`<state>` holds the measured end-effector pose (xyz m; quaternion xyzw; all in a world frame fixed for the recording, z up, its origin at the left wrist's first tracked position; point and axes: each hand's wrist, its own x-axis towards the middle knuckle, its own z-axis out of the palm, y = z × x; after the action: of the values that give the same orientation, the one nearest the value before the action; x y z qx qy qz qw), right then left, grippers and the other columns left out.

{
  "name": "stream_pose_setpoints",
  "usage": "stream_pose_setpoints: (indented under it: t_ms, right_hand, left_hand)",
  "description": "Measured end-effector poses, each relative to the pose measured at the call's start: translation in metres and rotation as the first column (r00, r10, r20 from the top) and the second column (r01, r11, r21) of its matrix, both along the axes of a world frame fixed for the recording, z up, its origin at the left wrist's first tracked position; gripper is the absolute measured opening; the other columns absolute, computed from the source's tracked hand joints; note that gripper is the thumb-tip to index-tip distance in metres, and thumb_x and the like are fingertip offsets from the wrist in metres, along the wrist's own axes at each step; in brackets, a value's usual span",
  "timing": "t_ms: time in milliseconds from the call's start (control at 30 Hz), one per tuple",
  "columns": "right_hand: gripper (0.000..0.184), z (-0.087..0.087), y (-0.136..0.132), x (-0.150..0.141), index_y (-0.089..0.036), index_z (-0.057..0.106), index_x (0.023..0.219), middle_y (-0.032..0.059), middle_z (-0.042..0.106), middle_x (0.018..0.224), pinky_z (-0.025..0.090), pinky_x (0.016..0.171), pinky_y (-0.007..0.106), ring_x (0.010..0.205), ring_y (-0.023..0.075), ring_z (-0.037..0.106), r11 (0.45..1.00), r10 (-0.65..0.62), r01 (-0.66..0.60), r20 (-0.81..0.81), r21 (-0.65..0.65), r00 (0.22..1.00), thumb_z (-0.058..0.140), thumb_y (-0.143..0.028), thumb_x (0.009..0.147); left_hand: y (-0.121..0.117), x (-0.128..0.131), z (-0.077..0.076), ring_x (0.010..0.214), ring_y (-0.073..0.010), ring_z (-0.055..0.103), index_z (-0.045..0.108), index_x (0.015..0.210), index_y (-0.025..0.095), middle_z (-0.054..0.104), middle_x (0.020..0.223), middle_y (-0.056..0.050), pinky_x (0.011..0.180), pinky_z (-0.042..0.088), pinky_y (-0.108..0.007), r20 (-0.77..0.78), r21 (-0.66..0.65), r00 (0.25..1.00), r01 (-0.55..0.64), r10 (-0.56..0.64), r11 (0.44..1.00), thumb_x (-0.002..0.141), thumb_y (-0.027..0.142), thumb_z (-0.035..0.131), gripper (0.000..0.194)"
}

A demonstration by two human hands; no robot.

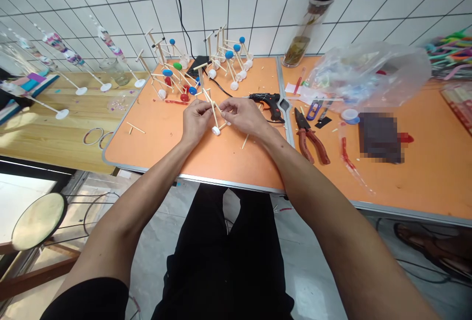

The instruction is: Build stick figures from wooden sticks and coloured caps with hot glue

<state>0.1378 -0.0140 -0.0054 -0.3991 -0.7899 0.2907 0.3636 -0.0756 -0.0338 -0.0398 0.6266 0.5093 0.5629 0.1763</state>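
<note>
Visibly, the left hand point(195, 117) and right hand point(244, 115) both gripped a slender wooden-stick frame point(211, 106), its round white foot point(216, 131) left of the black plastic glue gun point(266, 103).

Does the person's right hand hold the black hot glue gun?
No, the right hand pinches a wooden stick frame; the glue gun lies on the orange table.

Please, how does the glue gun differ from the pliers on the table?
The glue gun is all black; the pliers have red-brown handles and dark jaws. The glue gun's nozzle points left; the pliers' jaws point away from the person. Both lie on orange tabletops.
</note>
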Motion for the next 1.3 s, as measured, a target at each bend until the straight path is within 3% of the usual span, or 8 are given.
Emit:
stream_pose_setpoints:
  t_ms: [333,500,833,1033,1300]
  right_hand:
    - [0.019,0.002,0.0,0.003,-0.023,0.09,0.104,0.0053,0.089,0.102,0.06,0.091,0.039,0.095,0.0261,0.078,1.0,0.01,-0.01,-0.032,-0.029,0.999,0.074,-0.022,0.093]
    - [0.021,0.002,0.005,0.01,-0.024,0.09,0.108,0.0063,0.09,0.103,0.061,0.093,0.042,0.093,0.0271,0.077,0.998,-0.06,0.059,-0.048,-0.022,0.997,0.075,-0.024,0.093]
    - [0.02,-0.001,0.005,0.013,-0.025,0.09,0.108,0.0061,0.089,0.104,0.06,0.095,0.043,0.096,0.0268,0.076,0.994,-0.104,0.103,-0.04,-0.027,0.994,0.075,-0.025,0.094]
    - [0.022,-0.002,0.005,0.014,-0.023,0.09,0.107,0.0074,0.089,0.103,0.06,0.095,0.044,0.094,0.0269,0.076,0.995,-0.102,0.102,-0.017,-0.008,0.995,0.073,-0.023,0.093]
    - [0.025,-0.003,0.003,0.009,-0.018,0.091,0.106,0.0067,0.088,0.096,0.057,0.089,0.038,0.087,0.0237,0.073,0.993,-0.114,0.114,-0.035,-0.006,0.993,0.072,-0.017,0.092]
  left_hand:
    - [0.015,-0.014,0.011,0.085,-0.0213,0.072,0.093,0.082,0.031,0.076,0.081,-0.002,0.082,0.057,-0.038,0.015,-0.06,0.992,0.125,-0.125,0.99,0.089,0.025,0.1,0.012]
    - [0.021,-0.021,0.016,0.08,-0.0207,0.068,0.095,0.083,0.031,0.076,0.08,-0.002,0.076,0.056,-0.038,-0.003,-0.08,0.98,0.2,-0.201,0.977,0.088,0.023,0.097,0.009]
    - [0.024,-0.019,0.009,0.087,-0.0224,0.071,0.091,0.081,0.03,0.078,0.085,-0.004,0.083,0.059,-0.039,-0.013,-0.037,0.985,0.173,-0.173,0.984,0.093,0.03,0.097,0.013]
    - [0.028,-0.019,0.006,0.086,-0.0212,0.07,0.094,0.084,0.031,0.077,0.084,-0.003,0.083,0.058,-0.037,0.009,-0.027,0.981,0.193,-0.193,0.981,0.092,0.024,0.093,0.011]
    - [0.027,-0.018,0.01,0.087,-0.0211,0.068,0.094,0.086,0.029,0.077,0.084,-0.003,0.083,0.056,-0.037,0.006,-0.002,0.981,0.193,-0.193,0.981,0.091,0.03,0.096,0.005]
